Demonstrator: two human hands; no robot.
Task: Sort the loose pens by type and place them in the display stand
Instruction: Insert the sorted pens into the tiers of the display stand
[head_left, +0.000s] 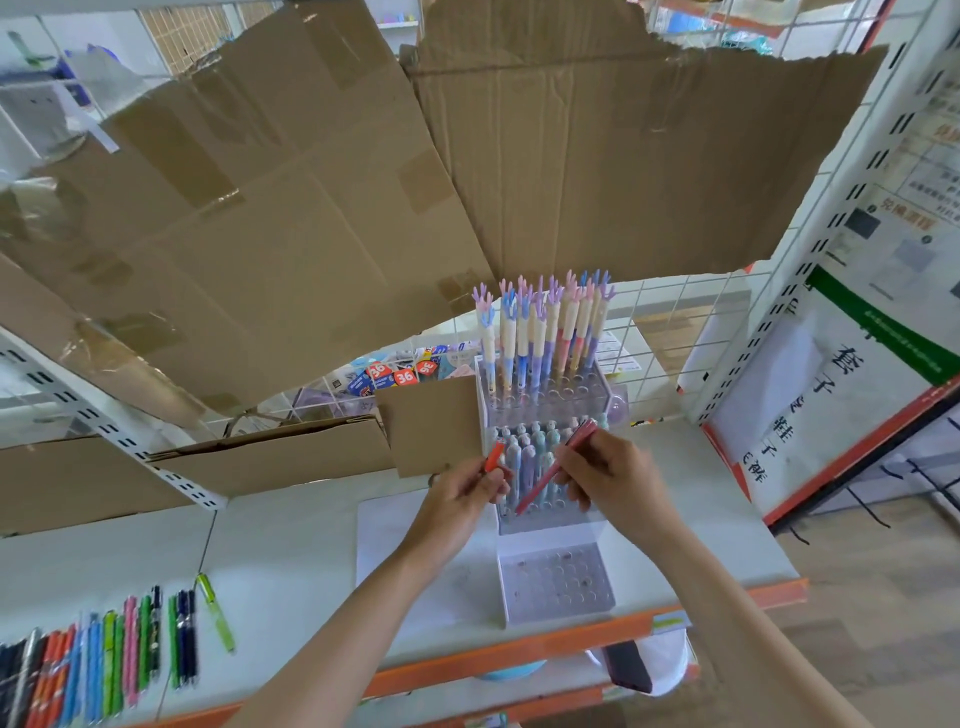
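A clear tiered display stand (556, 582) sits on the white shelf. Its back tier holds tall pastel pens with antler tops (540, 327), its middle tier short pastel pens (524, 462), and its front tier shows bare holes. My right hand (608, 478) grips a red pen (550, 475) that slants down over the middle tier. My left hand (462, 493) pinches a short red piece (493, 457), apparently a cap, just left of the stand. Several loose pens of many colours (98, 670) lie in a row at the shelf's front left.
Large flattened cardboard sheets (291, 182) hang over the shelf's back, and a small cardboard flap (431, 426) stands beside the stand. A white wire grid (675, 332) backs the shelf. Its orange front edge (519, 649) runs below. A poster (841, 389) leans at right.
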